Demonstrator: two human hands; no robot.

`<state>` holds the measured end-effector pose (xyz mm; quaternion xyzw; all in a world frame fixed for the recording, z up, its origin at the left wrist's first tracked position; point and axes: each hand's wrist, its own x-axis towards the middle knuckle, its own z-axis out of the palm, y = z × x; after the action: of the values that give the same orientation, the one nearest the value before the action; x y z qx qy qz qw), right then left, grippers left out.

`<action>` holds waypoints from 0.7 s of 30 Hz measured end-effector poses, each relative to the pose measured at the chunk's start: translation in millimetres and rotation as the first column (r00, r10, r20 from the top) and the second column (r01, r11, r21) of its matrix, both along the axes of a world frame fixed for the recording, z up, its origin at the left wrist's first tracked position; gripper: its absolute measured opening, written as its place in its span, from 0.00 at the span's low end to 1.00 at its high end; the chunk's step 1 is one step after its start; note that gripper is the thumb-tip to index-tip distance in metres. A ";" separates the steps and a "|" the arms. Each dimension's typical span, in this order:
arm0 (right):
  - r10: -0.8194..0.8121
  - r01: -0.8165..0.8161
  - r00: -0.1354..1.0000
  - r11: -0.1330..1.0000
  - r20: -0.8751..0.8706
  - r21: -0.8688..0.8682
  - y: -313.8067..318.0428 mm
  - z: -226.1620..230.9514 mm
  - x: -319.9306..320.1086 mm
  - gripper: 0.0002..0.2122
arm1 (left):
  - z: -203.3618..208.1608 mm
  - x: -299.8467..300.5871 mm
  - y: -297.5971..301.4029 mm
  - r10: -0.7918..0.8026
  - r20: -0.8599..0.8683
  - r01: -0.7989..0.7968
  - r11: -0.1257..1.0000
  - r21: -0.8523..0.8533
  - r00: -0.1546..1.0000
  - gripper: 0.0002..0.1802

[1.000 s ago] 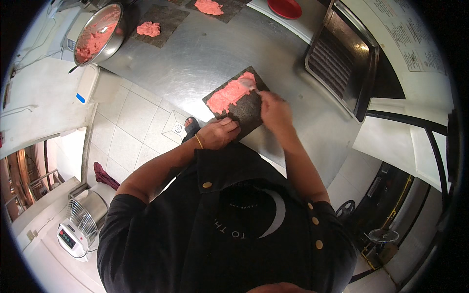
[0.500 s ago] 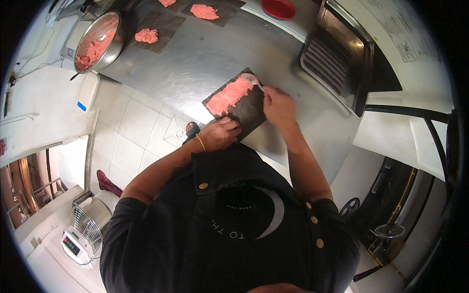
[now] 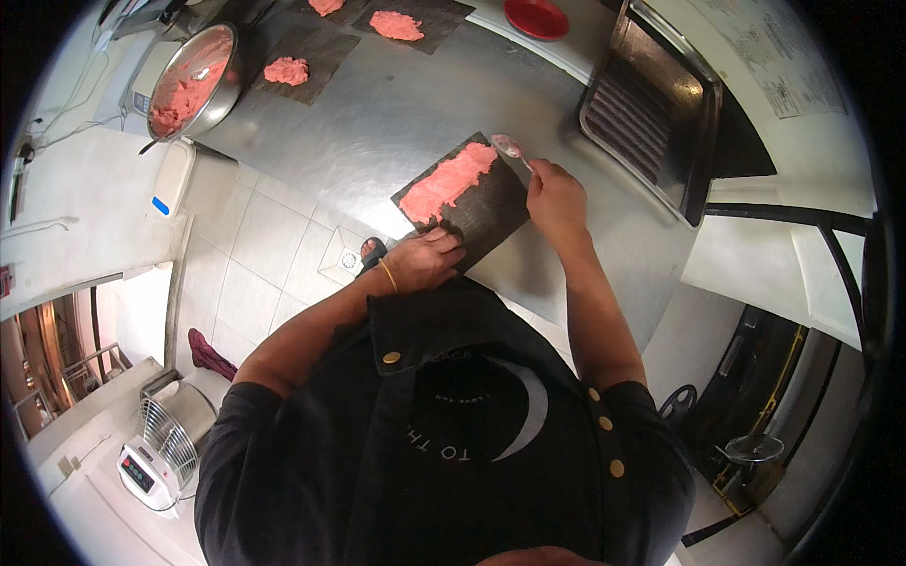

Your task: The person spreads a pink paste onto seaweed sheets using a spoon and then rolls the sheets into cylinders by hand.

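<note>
- right hand (image 3: 559, 203) fingers are gripping a spoon (image 3: 508, 146), bowl pointing toward the dark sheet's (image 3: 491, 212) far corner
- left hand (image 3: 425, 258) is touching the sheet's left edge, can't tell if it's pinching
- pink paste (image 3: 448, 179) is lying along the sheet's far side, by the desk's (image 3: 377, 123) front edge

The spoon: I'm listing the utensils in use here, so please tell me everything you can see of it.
The spoon looks like shiny, silvery metal, with an oval bowl and a slim handle. Pinkish residue appears on the bowl. The right hand grips the handle, hiding its far end. The bowl points away from the person and to the left, beside the dark sheet's far right edge. Whether it touches the sheet or the table cannot be told.
</note>
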<state>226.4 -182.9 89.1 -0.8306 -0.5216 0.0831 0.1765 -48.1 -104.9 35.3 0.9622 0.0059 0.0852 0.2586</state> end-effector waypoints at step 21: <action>0.065 -0.064 0.998 0.997 -0.022 0.050 -17.4 -26.7 -10.5 0.13 | -18.3 -17.7 -6.7 0.023 0.103 -0.031 0.996 0.081 0.994 0.25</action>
<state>216.0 -200.2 62.4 -0.8076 -0.5479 0.0858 0.2003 -65.8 -111.7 17.0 0.9663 0.0022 0.1381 0.2172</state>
